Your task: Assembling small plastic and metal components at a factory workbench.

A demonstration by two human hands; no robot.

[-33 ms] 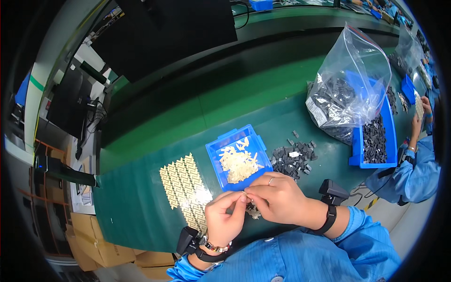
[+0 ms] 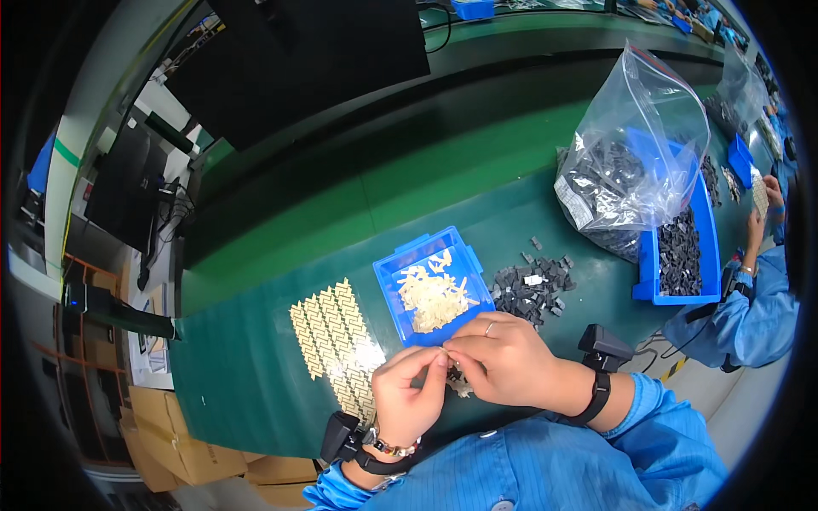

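Note:
My left hand (image 2: 411,392) and my right hand (image 2: 511,359) meet fingertip to fingertip at the near edge of a small blue tray (image 2: 386,285). Both are closed in a pinch around something tiny, which the fingers mostly hide; only a pale speck shows. Thin cream-coloured pieces (image 2: 433,304) lie heaped in the tray. Left of it rests a flat mat of cream pieces (image 2: 332,336) in a zigzag pattern, its near end beside my left hand. Partly covered by my right hand is a little pile of pale and dark bits (image 2: 461,385).
Loose dark grey pieces (image 2: 530,289) lie right of the tray. Farther right stand a clear plastic bag (image 2: 609,183) of dark pieces and a larger blue bin (image 2: 711,255). A co-worker in a blue sleeve (image 2: 750,298) sits at the right. Cardboard boxes (image 2: 183,439) are at the lower left.

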